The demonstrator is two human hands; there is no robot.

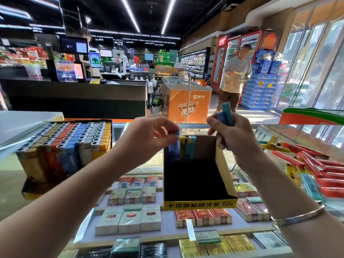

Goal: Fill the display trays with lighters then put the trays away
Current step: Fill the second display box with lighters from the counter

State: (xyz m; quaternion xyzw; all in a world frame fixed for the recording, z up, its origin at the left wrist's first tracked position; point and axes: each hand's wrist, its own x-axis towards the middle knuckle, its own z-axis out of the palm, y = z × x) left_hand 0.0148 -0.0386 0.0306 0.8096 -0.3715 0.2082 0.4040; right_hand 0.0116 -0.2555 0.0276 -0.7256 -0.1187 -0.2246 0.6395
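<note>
hands point(149, 135) over near-empty lighter tray point(200, 202)

Shop interior; ceiling light strips point(130, 14); dark checkout counter point(78, 95).

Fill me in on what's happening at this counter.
A person is loading lighters into a yellow tray on the glass counter. The left hand pinches a blue lighter at the tray's back row, beside two already standing. The right hand grips spare lighters. A full tray sits left; loose lighters lie right.
</note>
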